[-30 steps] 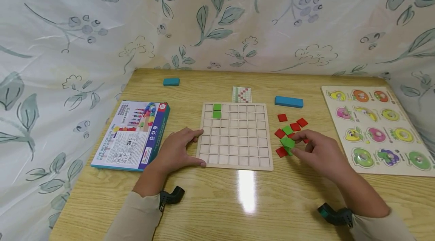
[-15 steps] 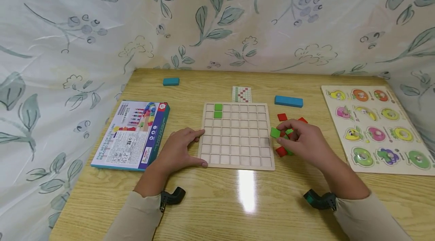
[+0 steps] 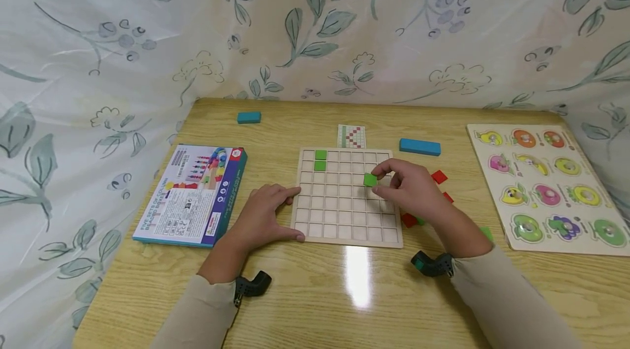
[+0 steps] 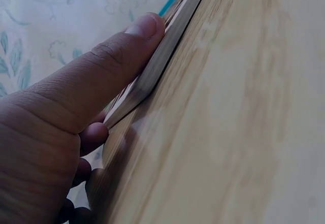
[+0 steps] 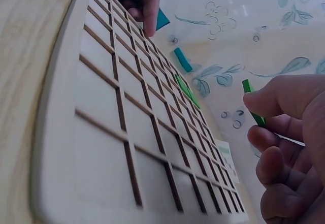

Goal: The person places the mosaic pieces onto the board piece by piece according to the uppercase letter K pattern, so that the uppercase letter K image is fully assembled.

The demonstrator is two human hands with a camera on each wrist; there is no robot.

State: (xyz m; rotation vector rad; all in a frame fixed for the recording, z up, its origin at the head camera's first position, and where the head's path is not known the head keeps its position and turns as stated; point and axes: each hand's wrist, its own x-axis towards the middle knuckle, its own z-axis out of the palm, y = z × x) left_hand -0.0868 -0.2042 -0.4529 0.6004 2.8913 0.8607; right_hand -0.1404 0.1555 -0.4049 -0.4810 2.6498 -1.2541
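Over the right part of the wooden grid board (image 3: 339, 204), my right hand (image 3: 413, 187) pinches a green square tile (image 3: 370, 180) between thumb and fingertips. In the right wrist view the tile (image 5: 248, 87) is held on edge, apart from the board. Two green tiles (image 3: 320, 160) sit one below the other in the second column, in the top rows. My left hand (image 3: 263, 215) touches the board's left side with a straight index finger, and its thumb (image 4: 139, 36) presses on the front left corner. Red tiles (image 3: 439, 176) lie right of the board, partly hidden by my right hand.
A small pattern card (image 3: 351, 136) lies behind the board. Two blue blocks (image 3: 420, 146) stand farther back, one on each side. A boxed toy set (image 3: 189, 196) lies at left, a fruit puzzle board (image 3: 546, 187) at right. One green tile (image 3: 486, 233) lies by my right wrist.
My right hand has picked a green tile from the loose pile and carried it left, over the board. My left hand has stayed at the board's left edge.
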